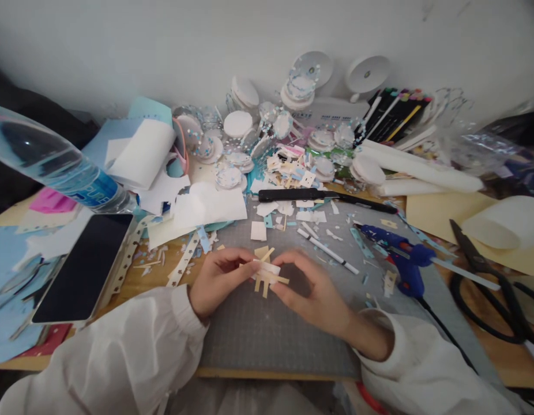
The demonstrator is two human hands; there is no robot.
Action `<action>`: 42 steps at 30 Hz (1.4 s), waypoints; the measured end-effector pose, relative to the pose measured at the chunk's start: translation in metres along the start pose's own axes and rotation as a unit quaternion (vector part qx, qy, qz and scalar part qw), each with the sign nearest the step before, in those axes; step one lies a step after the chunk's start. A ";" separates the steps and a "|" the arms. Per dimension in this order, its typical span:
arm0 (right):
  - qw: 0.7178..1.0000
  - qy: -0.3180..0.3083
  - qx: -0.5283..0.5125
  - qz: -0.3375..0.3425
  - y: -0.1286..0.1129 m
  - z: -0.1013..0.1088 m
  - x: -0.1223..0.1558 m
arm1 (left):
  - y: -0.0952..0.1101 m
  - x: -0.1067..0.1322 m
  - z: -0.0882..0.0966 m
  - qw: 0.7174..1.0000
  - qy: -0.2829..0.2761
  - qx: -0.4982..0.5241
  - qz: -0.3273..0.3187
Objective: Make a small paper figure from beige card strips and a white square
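Note:
My left hand (217,279) and my right hand (312,291) meet over the grey cutting mat (267,340). Together they pinch a small paper craft piece (266,271), made of white paper with tan strips sticking out of it. The left fingers grip its left side. The right thumb and fingers hold its right side. Both arms wear white sleeves.
A dark phone (83,268) lies at the left beside a plastic water bottle (55,161). A blue glue gun (401,253) and black scissors (487,276) lie at the right. A black knife (319,199), a white pen (327,251), paper scraps and round white discs (237,123) crowd the back.

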State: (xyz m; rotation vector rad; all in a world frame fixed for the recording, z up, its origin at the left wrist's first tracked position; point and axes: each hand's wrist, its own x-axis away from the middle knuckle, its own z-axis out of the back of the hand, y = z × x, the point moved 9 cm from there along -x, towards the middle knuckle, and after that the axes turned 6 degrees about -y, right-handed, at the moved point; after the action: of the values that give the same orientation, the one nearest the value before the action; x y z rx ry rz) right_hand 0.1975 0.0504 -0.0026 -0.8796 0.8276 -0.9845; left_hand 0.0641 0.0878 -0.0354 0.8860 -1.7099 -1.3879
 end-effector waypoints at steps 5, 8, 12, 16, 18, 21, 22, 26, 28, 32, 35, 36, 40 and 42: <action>0.998 0.015 -0.056 -0.027 0.007 -0.002 0.002 | 0.002 0.002 -0.004 1.000 -0.003 0.024 0.008; 0.990 0.044 -0.125 -0.056 0.013 0.001 0.003 | 0.004 0.002 -0.009 0.999 -0.026 0.020 0.010; 0.979 0.066 -0.173 -0.079 0.020 0.006 0.004 | 0.007 0.001 -0.007 0.999 -0.015 0.050 -0.006; 0.989 0.083 -0.111 -0.056 0.017 0.012 0.004 | 0.008 0.000 0.001 0.998 0.013 0.051 -0.022; 0.993 0.076 -0.079 -0.041 0.013 0.011 0.003 | 0.004 -0.001 0.004 0.998 0.023 0.060 -0.016; 0.997 0.055 -0.056 -0.025 0.008 0.007 0.003 | 0.003 -0.002 0.003 0.997 0.011 0.069 -0.023; 0.997 0.051 -0.050 -0.021 0.007 0.006 0.003 | 0.003 -0.002 0.002 0.997 0.006 0.068 -0.027; 0.999 0.034 -0.026 -0.010 0.004 0.004 0.003 | 0.006 -0.003 -0.001 0.998 -0.009 0.046 -0.043; 1.000 0.024 -0.013 -0.004 0.002 0.003 0.003 | 0.007 -0.003 -0.003 0.998 -0.021 0.038 -0.045; 1.000 0.009 0.006 0.024 -0.004 0.002 0.001 | 0.007 -0.003 -0.005 0.998 -0.043 0.033 -0.037; 0.999 0.004 0.010 0.052 -0.010 0.001 0.001 | 0.008 -0.003 -0.007 0.998 -0.054 0.022 -0.037; 0.998 0.002 0.011 0.058 -0.011 0.001 0.001 | 0.008 -0.003 -0.007 0.998 -0.050 0.017 -0.036; 0.998 0.001 0.020 0.065 -0.013 0.001 0.001 | 0.010 -0.001 -0.002 0.999 -0.006 0.003 -0.035; 0.998 0.009 0.027 0.057 -0.012 0.002 0.002 | 0.017 0.002 0.003 0.997 0.024 -0.031 -0.071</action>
State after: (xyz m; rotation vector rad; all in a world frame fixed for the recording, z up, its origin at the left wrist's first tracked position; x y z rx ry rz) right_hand 0.1958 0.0460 0.0087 -0.7695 0.8536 -0.9110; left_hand 0.0598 0.0905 -0.0184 1.0153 -1.5862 -1.4929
